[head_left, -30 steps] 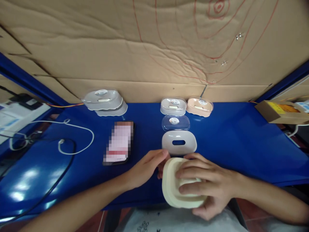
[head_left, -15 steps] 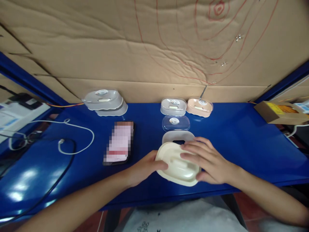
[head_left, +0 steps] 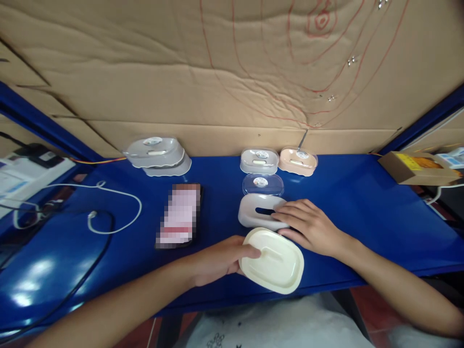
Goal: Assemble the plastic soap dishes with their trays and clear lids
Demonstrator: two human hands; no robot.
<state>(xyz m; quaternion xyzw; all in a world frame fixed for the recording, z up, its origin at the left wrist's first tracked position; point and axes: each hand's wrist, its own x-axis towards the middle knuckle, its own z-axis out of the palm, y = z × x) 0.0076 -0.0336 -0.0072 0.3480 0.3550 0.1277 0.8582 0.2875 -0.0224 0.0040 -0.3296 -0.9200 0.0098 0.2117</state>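
In my left hand [head_left: 237,256] is a shallow cream oval tray [head_left: 277,270], gripped at its left end with the thumb on top. It is tilted over the table's front edge. My right hand [head_left: 308,227] is on the right end of a white oval dish insert [head_left: 252,208] with a dark slot in its middle. Its fingers reach over the top towards the slot, and the thumb is along the near side. The fingertips are partly hidden at the slot. Just behind the insert lies a clear oval lid [head_left: 263,185] with a round sticker.
Behind stand a lidded grey box [head_left: 250,166] and a lidded pink box [head_left: 299,166]. Stacked grey boxes [head_left: 155,154] sit at the back left. A phone [head_left: 179,212] lies left of my hands, with cables [head_left: 139,203] beyond it. An open cardboard box [head_left: 413,169] is at the right.
My right hand has left the cream tray and moved onto the white insert. The cream tray has come nearer to me in my left hand, uncovering the insert's slot.
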